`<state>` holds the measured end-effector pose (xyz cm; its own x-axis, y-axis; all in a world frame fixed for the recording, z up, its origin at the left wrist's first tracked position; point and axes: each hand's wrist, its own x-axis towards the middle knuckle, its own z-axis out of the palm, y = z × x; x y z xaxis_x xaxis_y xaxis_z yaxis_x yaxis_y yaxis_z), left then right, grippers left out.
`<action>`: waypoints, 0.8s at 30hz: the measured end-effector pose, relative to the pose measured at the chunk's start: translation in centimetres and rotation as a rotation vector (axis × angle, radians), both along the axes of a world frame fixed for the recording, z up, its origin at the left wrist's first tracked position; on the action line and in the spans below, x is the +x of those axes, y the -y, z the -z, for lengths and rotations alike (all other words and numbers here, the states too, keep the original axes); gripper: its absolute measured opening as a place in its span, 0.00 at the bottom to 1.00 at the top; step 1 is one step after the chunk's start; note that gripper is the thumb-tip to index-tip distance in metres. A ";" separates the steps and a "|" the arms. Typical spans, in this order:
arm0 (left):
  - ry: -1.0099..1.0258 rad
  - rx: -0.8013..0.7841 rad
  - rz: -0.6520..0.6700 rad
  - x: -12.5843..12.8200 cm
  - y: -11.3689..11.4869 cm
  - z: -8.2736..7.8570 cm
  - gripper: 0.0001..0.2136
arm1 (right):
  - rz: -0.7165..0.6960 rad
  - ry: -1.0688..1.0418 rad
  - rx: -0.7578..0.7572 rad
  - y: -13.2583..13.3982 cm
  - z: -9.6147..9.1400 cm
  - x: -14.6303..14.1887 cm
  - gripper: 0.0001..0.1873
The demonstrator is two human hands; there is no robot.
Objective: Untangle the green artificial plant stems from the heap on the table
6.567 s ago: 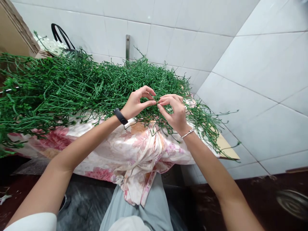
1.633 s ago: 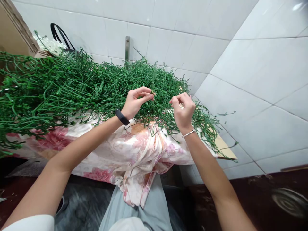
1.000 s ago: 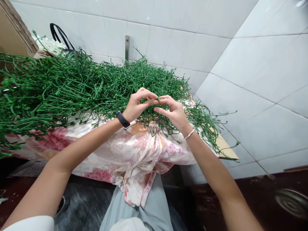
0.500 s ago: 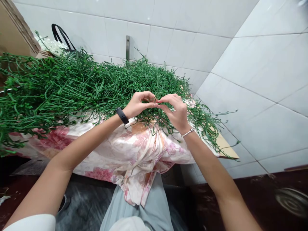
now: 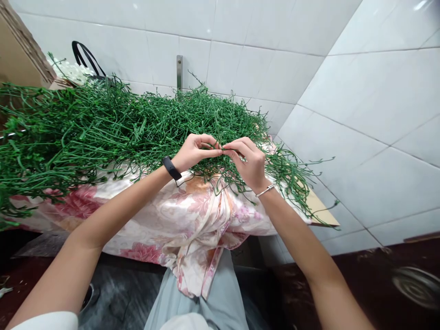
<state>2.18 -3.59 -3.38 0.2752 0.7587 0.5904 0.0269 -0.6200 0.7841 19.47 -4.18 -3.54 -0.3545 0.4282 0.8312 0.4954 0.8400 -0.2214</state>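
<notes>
A wide heap of thin green plastic-looking stems (image 5: 151,123) covers a floral cloth (image 5: 137,224). Above its front edge, my left hand (image 5: 199,149) pinches a green stem between thumb and forefinger, a black band on that wrist. Fingertip to fingertip with it, my right hand (image 5: 249,160) pinches the same small spot; a thin bracelet circles the wrist. Most of the pinched stem is hidden by the fingers or blends into the heap behind.
A white tiled wall (image 5: 261,27) rises behind the heap, with a metal bracket (image 5: 179,73) on it. Cardboard (image 5: 20,46), white flowers (image 5: 72,71) and a black strap (image 5: 87,57) are at the back left. A board corner (image 5: 321,211) juts out at right.
Both hands stay together at nearly the same place, the fingertips closing slightly nearer each other. The whole view has shifted a little.
</notes>
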 end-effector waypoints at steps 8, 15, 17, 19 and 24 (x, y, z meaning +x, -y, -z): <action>-0.190 0.323 -0.178 0.0 0.2 0.0 0.02 | -0.086 -0.069 -0.304 -0.3 -0.1 -0.4 0.08; -0.227 0.298 -0.139 0.1 0.5 -0.1 0.02 | -0.300 -0.228 -0.762 -0.8 0.1 -0.5 0.10; -0.205 0.179 -0.118 -0.1 0.1 -0.1 0.04 | -0.242 -0.159 -0.621 -0.7 0.1 -0.4 0.08; -0.154 0.056 -0.078 -0.4 -0.2 -0.2 0.05 | -0.189 -0.092 -0.451 -0.5 0.0 -0.3 0.09; -0.054 -0.070 0.000 -0.4 -0.3 -0.4 0.06 | -0.090 0.040 -0.110 -0.3 0.0 0.1 0.06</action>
<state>1.73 -3.34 -2.95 0.3056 0.7977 0.5200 0.0700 -0.5634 0.8232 19.56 -3.91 -3.50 -0.4271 0.4810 0.7656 0.4296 0.8530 -0.2963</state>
